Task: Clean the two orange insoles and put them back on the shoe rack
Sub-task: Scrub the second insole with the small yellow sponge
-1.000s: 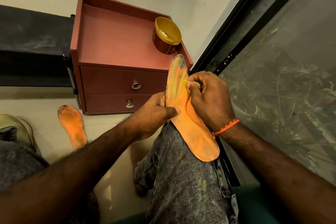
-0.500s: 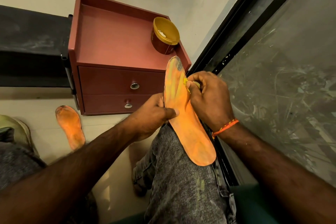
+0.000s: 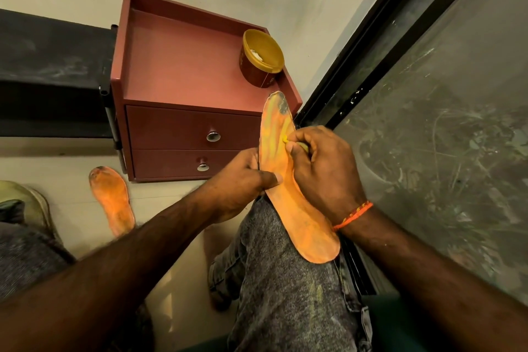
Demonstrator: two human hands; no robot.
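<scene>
— Which way does the insole (image 3: 288, 180) point?

— Its long axis runs from the knee (image 3: 285, 266) up and away, the grey-smudged toe end past both grips, the heel on the jeans below them. The left hand (image 3: 240, 180) pinches its edge, thumb on top; the right hand (image 3: 323, 168) clenches a small yellow tool (image 3: 285, 138) against it.

— And around them?

— Beyond the toe, a red cabinet (image 3: 185, 71) with a yellow tub (image 3: 261, 57). Left of the grips, the second insole (image 3: 113, 200) lies on the floor.
</scene>
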